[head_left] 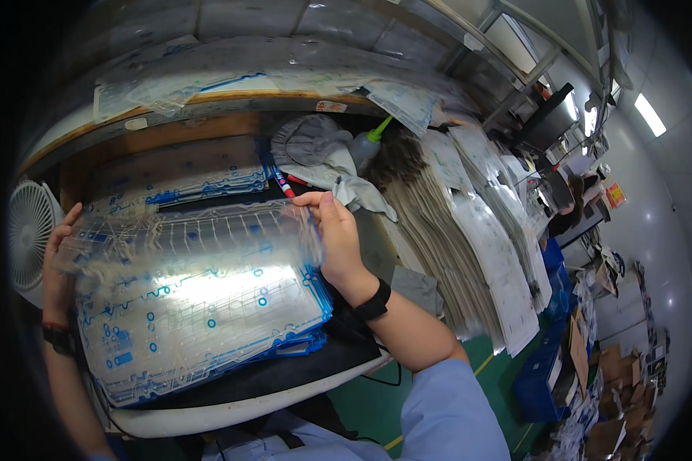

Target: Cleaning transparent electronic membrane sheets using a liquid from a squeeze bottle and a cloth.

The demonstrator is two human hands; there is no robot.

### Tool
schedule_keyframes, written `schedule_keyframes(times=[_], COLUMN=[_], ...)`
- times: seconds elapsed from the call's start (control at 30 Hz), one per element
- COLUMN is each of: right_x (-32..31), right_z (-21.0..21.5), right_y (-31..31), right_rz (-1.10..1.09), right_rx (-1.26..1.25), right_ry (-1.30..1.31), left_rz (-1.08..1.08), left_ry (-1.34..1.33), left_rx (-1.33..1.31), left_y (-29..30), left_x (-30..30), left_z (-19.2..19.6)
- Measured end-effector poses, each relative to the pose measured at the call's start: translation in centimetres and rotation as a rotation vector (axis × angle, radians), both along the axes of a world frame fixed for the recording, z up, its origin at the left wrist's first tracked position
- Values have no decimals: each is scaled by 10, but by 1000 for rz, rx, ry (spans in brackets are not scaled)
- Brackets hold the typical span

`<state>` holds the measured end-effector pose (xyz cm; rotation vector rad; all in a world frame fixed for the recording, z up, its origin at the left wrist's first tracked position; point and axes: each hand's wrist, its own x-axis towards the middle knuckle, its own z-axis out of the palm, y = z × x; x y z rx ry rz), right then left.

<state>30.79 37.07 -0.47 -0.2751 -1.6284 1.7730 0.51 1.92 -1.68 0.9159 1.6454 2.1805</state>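
A clear plastic film sheet [223, 223] printed with pale circuit-like lines is held up by its two ends, partly smeared by motion. My left hand [57, 250] grips its left end, and the fingertips show at the upper corner. At the opposite end my right hand [338, 238] pinches the sheet between thumb and fingers. Beneath it lies a stack of similar clear sheets [207, 326] with blue edges and blue rings, tilted on a black work surface [284, 382]. Behind, under the shelf, sits another pile of blue-marked sheets [188, 165].
A white fan [32, 227] stands at far left. Behind my right hand are a red-and-white marker [284, 183], a pale cloth [365, 196], a grey cap [311, 142] and a green-tipped bottle [366, 147]. Tall sheet stacks [446, 246] flank the right; a blue crate [534, 376] stands beyond.
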Motion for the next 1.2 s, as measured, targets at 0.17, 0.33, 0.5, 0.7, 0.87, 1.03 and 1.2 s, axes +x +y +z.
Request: schedule_keyframes(times=[0.17,0.33,0.5,0.7,0.87,1.03,1.2], right_x=[-6,-3,-10,-4,-6,-6,-4], right_z=[11,5,2,3,4,8,6], right_y=[-12,-7,-9,-10,-12,-15,-10], right_rz=[115,46,58,17,12,31,48], right_rx=[-65,-78,-98,-74,-56,-76,-54], right_ry=[-30,-134,-27,-57,-78,-70,-67], left_rz=[-111,-138,-88,-89,-114,-82,-55], left_ry=[-68,-108,53,-20,-68,-137,-127], left_rx=[-119,-68,-391,-428,-398,-404,-407], left_y=[-32,-5,-23,-11,-18,-13,-10], left_x=[-18,1,7,22,11,14,14], left_z=[-1,10,20,38,26,28,28])
